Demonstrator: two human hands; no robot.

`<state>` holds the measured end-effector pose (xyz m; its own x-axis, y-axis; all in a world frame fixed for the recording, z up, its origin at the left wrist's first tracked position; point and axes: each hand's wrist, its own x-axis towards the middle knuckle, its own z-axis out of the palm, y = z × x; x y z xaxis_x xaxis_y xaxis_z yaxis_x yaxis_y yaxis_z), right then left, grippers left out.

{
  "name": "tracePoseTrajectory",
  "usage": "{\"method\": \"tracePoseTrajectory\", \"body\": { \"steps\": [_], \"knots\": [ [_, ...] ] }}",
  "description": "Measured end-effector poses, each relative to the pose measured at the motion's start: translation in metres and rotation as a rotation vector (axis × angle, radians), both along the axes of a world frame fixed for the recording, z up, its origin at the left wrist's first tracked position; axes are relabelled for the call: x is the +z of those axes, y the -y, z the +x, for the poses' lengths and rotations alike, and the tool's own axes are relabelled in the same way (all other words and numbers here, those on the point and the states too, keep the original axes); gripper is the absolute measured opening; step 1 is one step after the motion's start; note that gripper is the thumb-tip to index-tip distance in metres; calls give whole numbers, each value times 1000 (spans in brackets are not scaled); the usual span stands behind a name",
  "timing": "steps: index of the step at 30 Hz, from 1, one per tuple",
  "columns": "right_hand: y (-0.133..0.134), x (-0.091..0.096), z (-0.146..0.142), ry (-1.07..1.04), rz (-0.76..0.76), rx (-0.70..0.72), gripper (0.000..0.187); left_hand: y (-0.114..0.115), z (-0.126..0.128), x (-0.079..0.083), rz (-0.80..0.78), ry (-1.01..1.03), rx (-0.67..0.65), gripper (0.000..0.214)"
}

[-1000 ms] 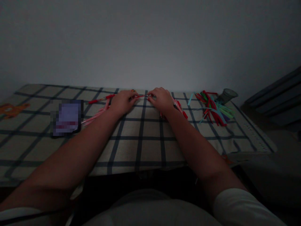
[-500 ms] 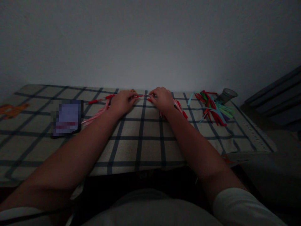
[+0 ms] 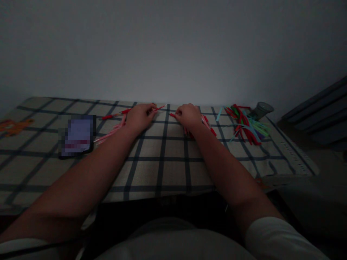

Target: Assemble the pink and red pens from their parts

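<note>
Left hand (image 3: 139,115): fingers pinched on a thin red stick (image 3: 162,107), pale tip angled up toward the right fingers. Right hand (image 3: 189,115): fingers closed round a red piece (image 3: 172,115), its end poking out leftward. Half a second ago the stick's tip met the right fingers; now a gap parts them. Beside the left fingers, pink sticks (image 3: 112,131), partly behind the wrist; a red pen (image 3: 110,116); further left, a phone (image 3: 78,135). Right wrist partly covers red-and-pink pieces (image 3: 208,124). Well right of the right fingers: coloured strips (image 3: 246,124), then a cup (image 3: 262,109).
</note>
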<state>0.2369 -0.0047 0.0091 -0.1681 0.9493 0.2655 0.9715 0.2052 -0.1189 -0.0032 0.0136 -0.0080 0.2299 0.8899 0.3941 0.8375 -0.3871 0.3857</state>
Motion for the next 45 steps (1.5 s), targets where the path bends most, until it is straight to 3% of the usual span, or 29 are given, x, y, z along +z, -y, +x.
{"method": "tracePoseTrajectory", "body": {
  "steps": [12,45],
  "knots": [
    [2,1,-1,163,-90,-20,30,-4,-2,-2,19,-5,-17,41],
    [3,2,-3,155,-120,-58,31,-3,0,-1,-37,-18,5,37]
  ]
}}
